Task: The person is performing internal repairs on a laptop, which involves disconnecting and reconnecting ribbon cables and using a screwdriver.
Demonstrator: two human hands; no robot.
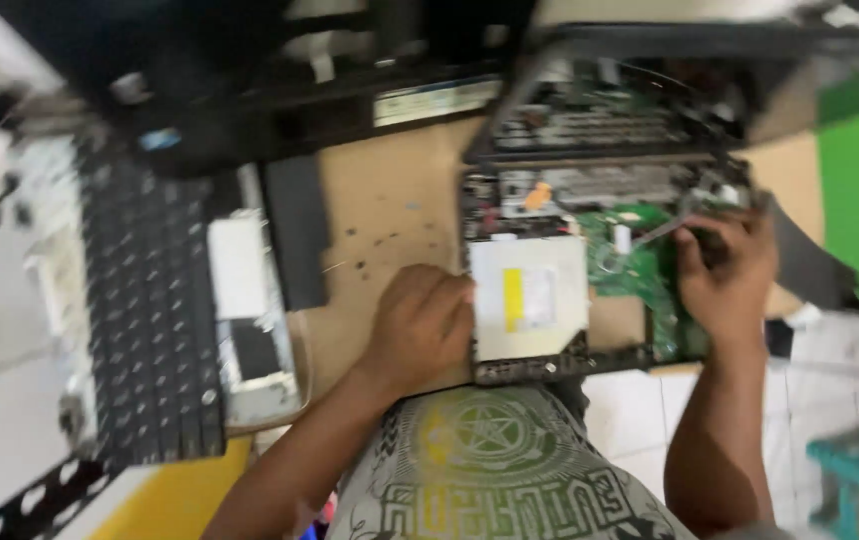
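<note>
A left hand (420, 325), fingers curled together, presses the left edge of an opened laptop base (590, 270) on a brown board (390, 200). The right hand (730, 275) pinches a thin tool (665, 228) over its green circuit board (650, 270). A detached keyboard (150, 310) lies far left

Two bare forearms, no sleeves, watch or rings visible, extend from the six o'clock edge. The left hand (420, 325) sits near centre, the right hand (730, 275) toward three o'clock. Between them, a knee in grey fabric printed with a pale green circular star emblem and block lettering.
</note>
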